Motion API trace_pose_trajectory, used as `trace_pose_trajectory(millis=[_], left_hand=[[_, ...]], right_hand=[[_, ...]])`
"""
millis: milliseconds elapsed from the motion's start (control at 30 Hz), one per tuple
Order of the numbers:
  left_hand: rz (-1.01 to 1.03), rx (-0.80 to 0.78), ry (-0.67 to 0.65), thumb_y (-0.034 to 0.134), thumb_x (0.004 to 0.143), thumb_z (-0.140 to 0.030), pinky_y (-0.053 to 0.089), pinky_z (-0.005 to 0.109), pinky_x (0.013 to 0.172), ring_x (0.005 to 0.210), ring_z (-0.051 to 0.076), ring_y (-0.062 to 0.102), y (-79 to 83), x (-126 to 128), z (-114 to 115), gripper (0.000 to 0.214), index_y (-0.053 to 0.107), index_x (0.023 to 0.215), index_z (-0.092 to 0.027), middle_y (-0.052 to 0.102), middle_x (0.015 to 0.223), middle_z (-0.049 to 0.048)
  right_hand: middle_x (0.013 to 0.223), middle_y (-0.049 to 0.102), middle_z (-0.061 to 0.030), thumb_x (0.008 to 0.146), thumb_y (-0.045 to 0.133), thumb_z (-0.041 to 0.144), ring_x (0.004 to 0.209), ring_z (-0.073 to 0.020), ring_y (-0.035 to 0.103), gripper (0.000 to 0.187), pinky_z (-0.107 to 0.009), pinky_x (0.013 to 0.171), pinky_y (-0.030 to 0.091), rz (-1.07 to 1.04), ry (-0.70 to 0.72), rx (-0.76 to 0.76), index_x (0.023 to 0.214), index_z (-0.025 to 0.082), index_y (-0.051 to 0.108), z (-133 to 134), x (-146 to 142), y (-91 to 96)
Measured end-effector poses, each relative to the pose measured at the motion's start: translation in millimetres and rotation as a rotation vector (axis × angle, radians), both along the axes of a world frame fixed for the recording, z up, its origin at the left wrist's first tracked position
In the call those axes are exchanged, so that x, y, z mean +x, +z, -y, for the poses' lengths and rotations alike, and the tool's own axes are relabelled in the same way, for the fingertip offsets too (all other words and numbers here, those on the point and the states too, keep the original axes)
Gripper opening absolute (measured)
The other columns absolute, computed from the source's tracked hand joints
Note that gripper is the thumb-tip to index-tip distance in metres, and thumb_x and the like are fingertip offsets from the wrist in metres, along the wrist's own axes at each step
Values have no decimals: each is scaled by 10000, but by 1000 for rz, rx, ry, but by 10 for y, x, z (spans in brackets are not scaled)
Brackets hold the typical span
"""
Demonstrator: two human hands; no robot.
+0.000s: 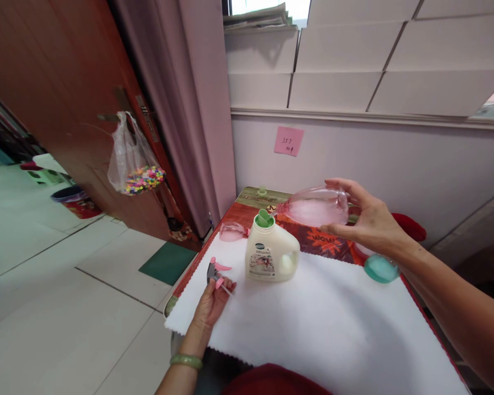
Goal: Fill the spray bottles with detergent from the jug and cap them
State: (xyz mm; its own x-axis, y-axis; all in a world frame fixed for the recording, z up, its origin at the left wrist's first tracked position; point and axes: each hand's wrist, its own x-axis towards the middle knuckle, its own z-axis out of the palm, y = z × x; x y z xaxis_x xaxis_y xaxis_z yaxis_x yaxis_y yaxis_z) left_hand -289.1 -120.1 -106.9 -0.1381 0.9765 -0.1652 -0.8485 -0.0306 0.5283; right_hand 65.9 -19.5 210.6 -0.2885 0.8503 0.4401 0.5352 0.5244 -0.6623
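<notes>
Working at white-covered tabletop (pixel 321 323) near wooden door (pixel 66 66). Clasping pink bottle (pixel 313 207) in right hand (pixel 366 216), sprayer (pixel 211 270) in left hand (pixel 214 300).

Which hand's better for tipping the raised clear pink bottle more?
Probably the right hand: it holds the pink bottle sideways, neck by the cream plastic jug. The left hand holds a pink and grey spray nozzle.

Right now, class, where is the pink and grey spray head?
In the head view, the spray head is left of centre, held in the left hand, just left of the white jug.
</notes>
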Motion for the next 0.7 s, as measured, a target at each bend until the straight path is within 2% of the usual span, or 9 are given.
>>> trace_pose_trajectory(millis=[167, 467, 700], left_hand=[[-15, -2, -5, 901, 706, -479, 565, 392, 936, 764, 154, 627, 2, -1, -6, 350, 713, 834, -213, 603, 723, -9], [-27, -7, -17, 873, 740, -490, 574, 381, 938, 758, 157, 632, 44, 5, -7, 347, 712, 793, -187, 601, 705, 0], [-32, -14, -30, 848, 760, -522, 568, 384, 951, 772, 159, 635, 12, -7, -16, 361, 698, 754, -193, 610, 720, 6]], right_hand=[[1406, 641, -57, 665, 850, 336, 1125, -348, 699, 766, -513, 896, 646, -11, 22, -2, 1383, 362, 585, -1, -1, 24], [1384, 642, -48, 653, 840, 328, 936, -303, 729, 774, -539, 836, 660, 25, -11, 9, 1383, 374, 584, -24, 17, 68], [1362, 650, -24, 677, 854, 346, 1053, -363, 719, 753, -528, 854, 673, 30, 15, 41, 1373, 425, 578, -57, 41, 60]])
